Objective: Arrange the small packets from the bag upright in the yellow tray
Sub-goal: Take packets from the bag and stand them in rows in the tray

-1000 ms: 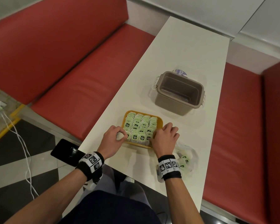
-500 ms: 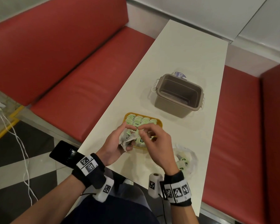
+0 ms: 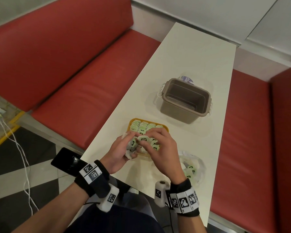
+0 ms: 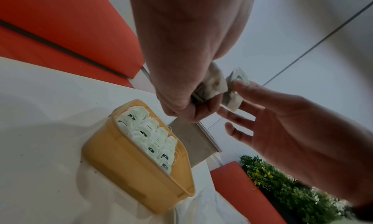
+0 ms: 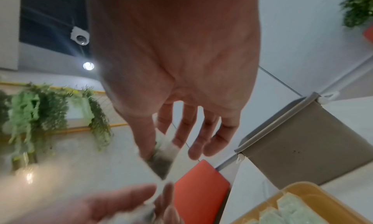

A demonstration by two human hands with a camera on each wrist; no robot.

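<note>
Red bench seats flank a long white tabletop in the head view. On it, nearest the person, sits the yellow tray, filled with rows of small green-and-white packets standing on edge. Beyond the tray stands a grey-brown tub with clip handles, open and with nothing inside. To the right of the tray lies a clear plastic bag with a few more packets in it. Both hands are raised over the tray's near end: the left hand has its fingers curled round a small bunch of packets, and the right hand pinches one packet between thumb and forefinger, right beside the left hand's bunch. A dark phone lies at the tabletop's near left corner.

From the left wrist, the tray shows its yellow wall and the packets packed upright in close rows, strings trailing over the rim. Above it the left hand grips crumpled packets, while the right hand meets it, thumb and forefinger on a packet, the other fingers spread.

From the right wrist, blurred, the right hand pinches a packet; the tub's wall and a corner of the tray lie at right, the left hand below.
</note>
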